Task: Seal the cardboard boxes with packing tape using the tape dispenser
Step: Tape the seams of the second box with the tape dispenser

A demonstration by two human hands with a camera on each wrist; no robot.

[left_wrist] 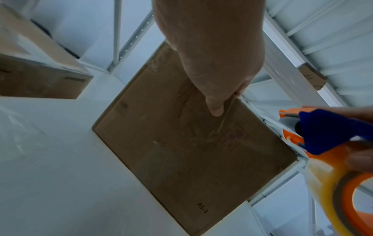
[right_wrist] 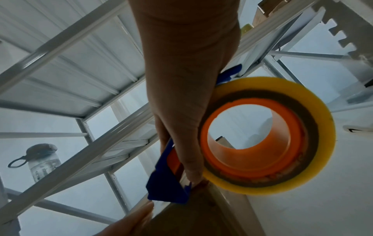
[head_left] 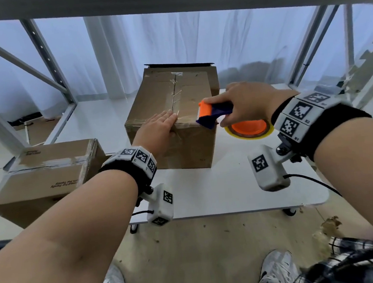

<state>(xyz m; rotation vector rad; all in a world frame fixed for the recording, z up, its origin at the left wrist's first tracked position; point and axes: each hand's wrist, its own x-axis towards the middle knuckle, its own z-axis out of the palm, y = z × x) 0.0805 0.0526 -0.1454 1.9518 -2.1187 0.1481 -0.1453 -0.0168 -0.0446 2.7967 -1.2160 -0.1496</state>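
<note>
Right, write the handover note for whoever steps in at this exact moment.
Hands: left hand lies flat on the near top edge of the middle box, thumb down its front face, holding it steady. Right hand grips the tape dispenser, its blade end at the box's near right top edge, roll hanging off the side.
Things: middle box on the white table; a second box sits to the left, tape across its top.
Done: clear tape runs along the middle box's centre seam.
Left: whether this strip is cut cannot be told; finish it, press it down, check remaining boxes.
</note>
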